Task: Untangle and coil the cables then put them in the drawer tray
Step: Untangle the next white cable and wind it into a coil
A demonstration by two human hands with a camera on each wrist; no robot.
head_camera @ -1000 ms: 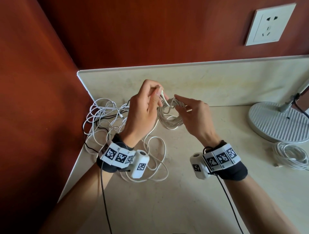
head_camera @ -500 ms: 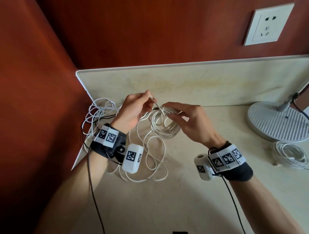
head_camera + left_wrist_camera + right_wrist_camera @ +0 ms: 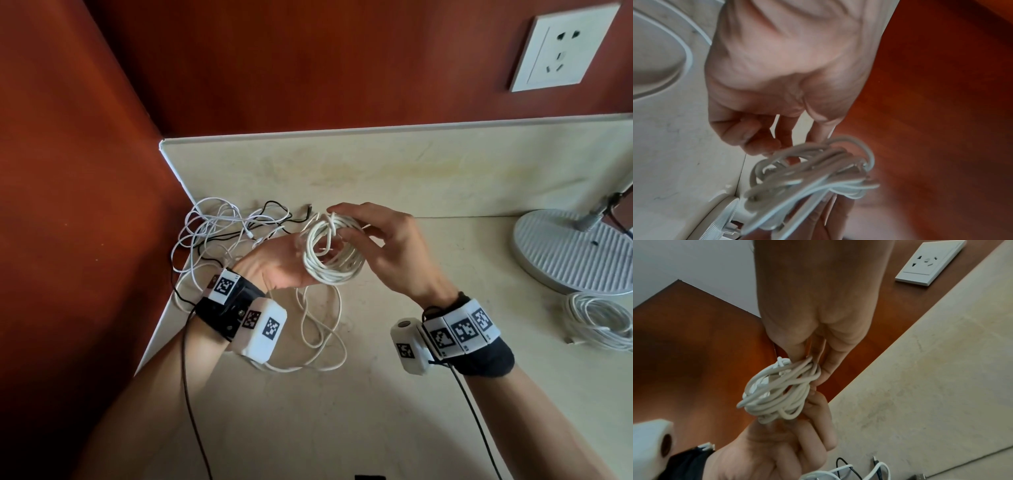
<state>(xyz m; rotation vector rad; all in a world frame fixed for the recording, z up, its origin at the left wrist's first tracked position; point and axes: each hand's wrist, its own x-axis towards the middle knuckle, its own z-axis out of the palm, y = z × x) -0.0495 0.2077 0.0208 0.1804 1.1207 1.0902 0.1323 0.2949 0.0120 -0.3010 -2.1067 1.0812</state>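
Head view, bottom of frame: both forearms come in with wrist cameras strapped on. On the counter (image 3: 394,411) just past them, lower centre, loose loops of white cable (image 3: 322,329) lie slack under the left wrist, apparently running up toward the hands.

Centre frame: coil of white cable (image 3: 330,251) held off the counter between both hands. Left hand (image 3: 274,263) is at its left edge, palm up, fingers curled under and round the bundle; left wrist view is blurred but shows bent fingers by the strands. Right hand (image 3: 387,246) comes from the right and above; thumb and forefinger pinch the upper right of the coil, other fingers spread loosely over it. Right wrist view confirms the fingertips (image 3: 824,369) closed on the strands, with the left hand right below the coil.

Key relation: the ring faces mostly up toward the camera, tilted, left hand on the lower left, right hand on the upper right. One strand crosses the ring from top to bottom, so likely step is wrapping the tail to lock the coil. Both hands touch it; the left looks to carry it, the right is freer to wind.

Upper left, behind the hands: tangled cables (image 3: 226,226), white and black, in the corner, still to sort. Right edge: finished coil (image 3: 599,325) beside a lamp base (image 3: 575,253). Far upper right: wall socket (image 3: 565,44). No drawer tray in view.
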